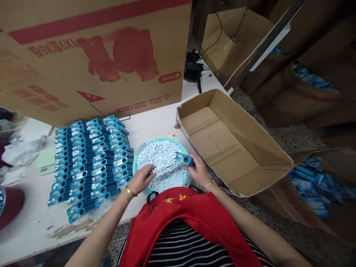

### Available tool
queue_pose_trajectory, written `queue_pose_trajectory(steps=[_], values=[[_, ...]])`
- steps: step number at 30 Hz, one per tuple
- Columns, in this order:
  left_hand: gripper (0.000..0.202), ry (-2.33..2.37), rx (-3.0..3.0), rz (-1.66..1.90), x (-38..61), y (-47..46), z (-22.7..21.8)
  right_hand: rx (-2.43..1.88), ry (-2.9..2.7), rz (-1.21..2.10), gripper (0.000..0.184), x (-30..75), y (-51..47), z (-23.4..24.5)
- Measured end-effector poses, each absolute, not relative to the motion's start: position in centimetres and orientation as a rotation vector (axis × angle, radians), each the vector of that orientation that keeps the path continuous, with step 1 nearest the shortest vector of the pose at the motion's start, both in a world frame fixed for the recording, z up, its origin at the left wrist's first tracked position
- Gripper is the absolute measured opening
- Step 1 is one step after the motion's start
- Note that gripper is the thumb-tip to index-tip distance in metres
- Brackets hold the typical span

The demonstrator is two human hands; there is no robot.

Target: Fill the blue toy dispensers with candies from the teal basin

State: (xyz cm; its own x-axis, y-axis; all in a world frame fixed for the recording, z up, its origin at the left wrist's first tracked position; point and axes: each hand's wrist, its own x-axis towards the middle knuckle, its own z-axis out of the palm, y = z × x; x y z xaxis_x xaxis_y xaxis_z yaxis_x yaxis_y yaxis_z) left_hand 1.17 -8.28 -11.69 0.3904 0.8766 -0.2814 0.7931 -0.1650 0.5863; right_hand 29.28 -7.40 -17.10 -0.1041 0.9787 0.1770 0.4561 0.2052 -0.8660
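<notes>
A teal basin [138, 151] full of small white pellets [161, 157] sits on the white table right in front of me. My left hand [142, 178] rests on the pellets at the basin's near left, fingers pinched together on something I cannot make out. My right hand [198, 171] holds a small blue box [183, 158] over the right side of the basin. Several rows of the same blue boxes [91, 159] lie on the table left of the basin.
An open, empty cardboard carton [250, 137] lies tilted at the table's right edge. A big printed carton [91, 55] stands behind the rows. More cartons and loose blue boxes [314, 189] are on the floor to the right. Crumpled plastic [19, 152] lies far left.
</notes>
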Motion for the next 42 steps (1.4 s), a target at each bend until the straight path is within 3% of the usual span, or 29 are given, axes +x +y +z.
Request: queue_pose_trajectory(steps=[5,13,17,21,27,32,37,42], values=[[0.025,1.345,2.206,0.075,2.1,-7.0,-5.6,-1.154,-1.875,0.769,0.043,27.9,-7.3,-17.5],[0.019,1.375,2.542,-0.548,8.1,-6.1,0.7,-1.019,-1.924,0.752,0.047,26.4,-7.2,-17.9],[0.020,1.381,2.600,-0.531,8.8,-6.1,2.0,-1.016,-1.899,0.755,0.047,26.5,-7.2,-18.4],[0.019,1.546,2.467,-0.326,4.6,-5.8,-0.8,-1.079,-1.848,0.812,0.046,27.2,-7.2,-18.4],[0.010,1.652,2.007,-0.309,0.2,-7.1,-13.3,-1.274,-1.676,0.931,0.034,29.0,-7.4,-17.4],[0.021,1.559,1.946,-0.113,5.0,-8.2,-20.9,-1.346,-1.625,0.926,0.032,29.8,-7.3,-16.8],[0.025,1.469,1.905,0.038,6.0,-8.1,-20.9,-1.393,-1.574,0.934,0.033,30.0,-7.5,-16.6],[0.026,1.419,1.903,0.122,2.8,-8.4,-15.5,-1.395,-1.584,0.904,0.031,29.8,-7.6,-16.8]])
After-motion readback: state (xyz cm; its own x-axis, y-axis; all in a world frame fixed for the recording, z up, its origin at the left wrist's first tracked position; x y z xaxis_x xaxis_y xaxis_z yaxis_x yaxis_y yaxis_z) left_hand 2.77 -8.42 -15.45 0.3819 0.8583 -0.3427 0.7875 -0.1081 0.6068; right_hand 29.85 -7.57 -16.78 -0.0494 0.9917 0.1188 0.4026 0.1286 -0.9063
